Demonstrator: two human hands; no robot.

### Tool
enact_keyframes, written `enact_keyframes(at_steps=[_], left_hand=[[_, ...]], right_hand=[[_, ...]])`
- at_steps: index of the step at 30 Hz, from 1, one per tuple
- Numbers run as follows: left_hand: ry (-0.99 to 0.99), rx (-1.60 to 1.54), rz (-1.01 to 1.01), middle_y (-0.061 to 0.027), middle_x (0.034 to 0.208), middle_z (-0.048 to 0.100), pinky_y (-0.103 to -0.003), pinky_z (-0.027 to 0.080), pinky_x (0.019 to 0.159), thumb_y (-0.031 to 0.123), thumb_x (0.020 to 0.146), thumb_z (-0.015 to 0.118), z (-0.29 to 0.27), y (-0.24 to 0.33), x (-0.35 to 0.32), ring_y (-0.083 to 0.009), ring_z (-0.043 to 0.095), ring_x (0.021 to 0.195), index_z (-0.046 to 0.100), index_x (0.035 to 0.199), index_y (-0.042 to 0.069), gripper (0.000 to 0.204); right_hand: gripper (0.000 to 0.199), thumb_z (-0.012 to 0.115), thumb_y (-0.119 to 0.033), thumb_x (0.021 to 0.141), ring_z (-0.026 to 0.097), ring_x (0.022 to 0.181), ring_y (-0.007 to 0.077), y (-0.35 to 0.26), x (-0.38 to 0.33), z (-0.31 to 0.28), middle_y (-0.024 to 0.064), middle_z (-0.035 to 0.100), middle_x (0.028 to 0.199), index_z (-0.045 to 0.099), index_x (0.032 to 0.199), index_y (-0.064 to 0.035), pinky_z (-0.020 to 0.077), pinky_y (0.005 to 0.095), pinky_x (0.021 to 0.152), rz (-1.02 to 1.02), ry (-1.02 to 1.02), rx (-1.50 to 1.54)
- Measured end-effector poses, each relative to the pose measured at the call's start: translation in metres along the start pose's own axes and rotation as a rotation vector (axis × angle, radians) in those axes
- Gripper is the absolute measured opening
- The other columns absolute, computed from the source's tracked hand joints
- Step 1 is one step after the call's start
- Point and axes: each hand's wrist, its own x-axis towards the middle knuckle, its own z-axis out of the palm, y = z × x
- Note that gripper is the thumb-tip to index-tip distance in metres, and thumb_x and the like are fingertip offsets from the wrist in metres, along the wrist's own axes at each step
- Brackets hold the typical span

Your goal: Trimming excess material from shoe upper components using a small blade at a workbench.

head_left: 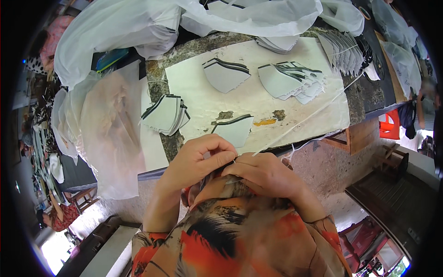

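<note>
A loose garment printed in orange, black and tan (258, 240) fills the nearest area. Above it, the left hand (203, 159) and right hand (267, 174) meet just off the near edge of the mottled, stone-like worktop (367, 94). The left grip is pinched, thumb against forefinger, at a small, mostly hidden item with a white bit (234, 160) showing; the right grip has its fingers curled in against the same spot, and I cannot tell how much of it that hand grasps. A thin white cord (300, 121) disappears at the right hand and runs slantwise to the far right part of the worktop.

Just beyond the fingers, a pale, curved flat piece with a black edge strip (233, 130) lies near the near edge of a worn white sheet (184, 83) spread on the worktop. A fanned stack of similar pieces (161, 113) lies across the sheet's left edge. Farther in lie a neater black-edged group (226, 77) and, to its right, a spread-out pile (277, 83). By the sheet's far right corner stands a grey, overlapping row of pieces (344, 53). Translucent white plastic bags (258, 21) bunch along the worktop's far edge.
</note>
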Motion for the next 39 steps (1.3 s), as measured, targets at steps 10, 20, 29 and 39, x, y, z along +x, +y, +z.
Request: enact_keyframes(at_steps=[10, 20, 29, 39], left_hand=[[-0.028, -0.249, -0.281, 0.0011, 0.093, 0.069, -0.021, 0.047, 0.073, 0.018, 0.099, 0.071, 0.003, -0.004, -0.010, -0.0035, 0.060, 0.082, 0.074, 0.105, 0.003, 0.016], [0.294, 0.400, 0.406, -0.0055, 0.100, 0.068, -0.036, 0.049, 0.084, 0.016, 0.090, 0.074, 0.014, -0.032, -0.006, -0.0238, 0.063, 0.096, 0.073, 0.107, 0.006, 0.020], [0.449, 0.818, 0.480, -0.0050, 0.124, 0.063, -0.046, 0.042, 0.099, 0.017, 0.081, 0.077, 0.043, -0.051, -0.020, -0.0281, 0.056, 0.114, 0.068, 0.125, 0.008, 0.046], [0.477, 0.843, 0.491, -0.0051, 0.125, 0.063, -0.046, 0.041, 0.100, 0.015, 0.084, 0.076, 0.046, -0.056, -0.019, -0.0289, 0.055, 0.116, 0.068, 0.124, 0.006, 0.042]], right_hand=[[0.030, 0.071, -0.002, 0.081, 0.069, 0.079, 0.0328, 0.002, -0.001, 0.003, 0.0125, 0.065, 0.084, 0.067, 0.110, -0.0071, 0.0559, 0.0409, 0.068, 0.060, -0.016, 0.016], [0.015, 0.070, -0.014, 0.099, 0.066, 0.078, 0.0091, -0.009, -0.001, -0.002, 0.0057, 0.071, 0.083, 0.066, 0.106, -0.0016, 0.0530, 0.0268, 0.072, 0.709, 0.264, 0.477], [0.012, 0.072, -0.012, 0.093, 0.065, 0.074, 0.0186, -0.024, 0.020, -0.003, 0.0096, 0.069, 0.087, 0.068, 0.101, -0.0025, 0.0525, 0.0302, 0.070, 0.543, 0.082, 0.416], [0.015, 0.070, -0.019, 0.091, 0.067, 0.079, 0.0348, 0.010, 0.044, 0.008, 0.0148, 0.069, 0.085, 0.068, 0.098, -0.0055, 0.0518, 0.0418, 0.069, 0.572, 0.270, -0.122]])
